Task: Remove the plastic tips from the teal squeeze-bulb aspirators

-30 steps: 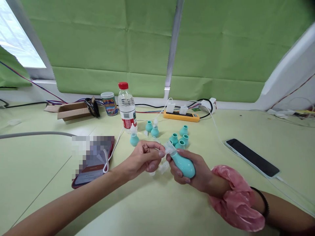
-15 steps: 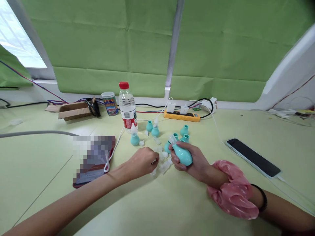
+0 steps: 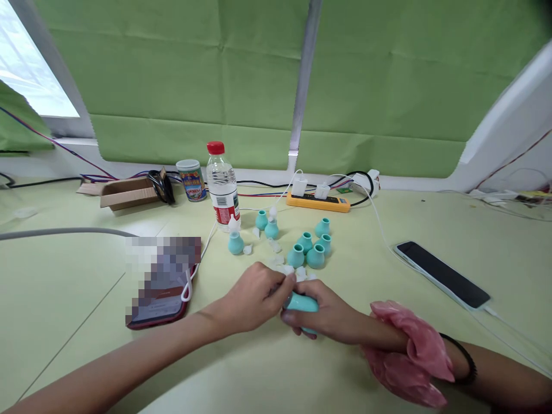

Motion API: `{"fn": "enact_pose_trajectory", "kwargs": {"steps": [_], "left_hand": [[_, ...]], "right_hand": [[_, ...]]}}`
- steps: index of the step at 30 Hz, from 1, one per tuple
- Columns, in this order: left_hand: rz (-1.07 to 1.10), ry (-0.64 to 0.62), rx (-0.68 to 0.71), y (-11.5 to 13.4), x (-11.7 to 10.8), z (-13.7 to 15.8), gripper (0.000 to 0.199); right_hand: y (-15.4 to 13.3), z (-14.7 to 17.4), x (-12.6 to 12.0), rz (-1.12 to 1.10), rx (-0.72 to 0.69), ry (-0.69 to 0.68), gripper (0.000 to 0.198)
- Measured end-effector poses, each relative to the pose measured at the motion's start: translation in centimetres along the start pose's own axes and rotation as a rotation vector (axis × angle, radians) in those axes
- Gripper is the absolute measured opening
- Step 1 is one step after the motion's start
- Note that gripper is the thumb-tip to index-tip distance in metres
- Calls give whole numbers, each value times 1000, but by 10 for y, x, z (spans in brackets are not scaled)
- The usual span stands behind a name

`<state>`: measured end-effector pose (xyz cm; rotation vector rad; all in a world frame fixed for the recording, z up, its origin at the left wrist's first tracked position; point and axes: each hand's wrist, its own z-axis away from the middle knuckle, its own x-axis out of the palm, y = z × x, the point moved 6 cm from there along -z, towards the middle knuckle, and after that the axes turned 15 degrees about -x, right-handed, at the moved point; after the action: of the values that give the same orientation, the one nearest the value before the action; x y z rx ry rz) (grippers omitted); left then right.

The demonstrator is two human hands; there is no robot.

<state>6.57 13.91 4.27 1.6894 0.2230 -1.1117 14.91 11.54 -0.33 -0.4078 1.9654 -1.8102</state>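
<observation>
My right hand (image 3: 325,313) is wrapped round a teal squeeze bulb (image 3: 303,303) lying on its side, its neck towards the left. At that neck end my left hand (image 3: 263,296) pinches the clear plastic nozzle, which the fingers mostly hide. Just beyond both hands lie loose translucent plastic tips (image 3: 301,273). Several teal bulbs with open mouths stand behind them, one teal bulb (image 3: 316,256) among the nearest. Farther left, another teal bulb (image 3: 236,244) stands upright with a translucent tip on top.
A water bottle (image 3: 223,195) with a red cap stands behind the bulbs, beside a can (image 3: 191,181). An orange power strip (image 3: 318,202) lies at the back. One phone (image 3: 166,302) with a cable is left, another phone (image 3: 442,275) right. A cardboard box (image 3: 129,194) sits back left.
My right hand has lowered the bulb towards me and turned its neck to the left. My left hand has moved slightly right and now meets the bulb's neck end.
</observation>
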Motion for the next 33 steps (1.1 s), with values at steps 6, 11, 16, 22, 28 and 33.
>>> {"fn": "enact_pose_trajectory", "kwargs": {"steps": [6,11,16,22,28,33], "left_hand": [[433,-257,-86,-6,16,0,46],[711,-392,-145,-12,22,-6,46],[844,-410,-195,-13,26,-7,46],[963,-443,-263,-17,22,-9,45],[-10,270,-60,-31,-7,-19,37],[-522,356,119,-39,16,-21,26]], "right_hand": [[-15,5,5,4,-3,-159,20],[-19,0,2,33,-81,-215,26],[-17,-3,-1,162,-90,-258,27],[-40,2,2,472,-457,-390,25],[-38,6,4,650,-520,-428,25],[-28,8,12,728,-514,-497,22]]}}
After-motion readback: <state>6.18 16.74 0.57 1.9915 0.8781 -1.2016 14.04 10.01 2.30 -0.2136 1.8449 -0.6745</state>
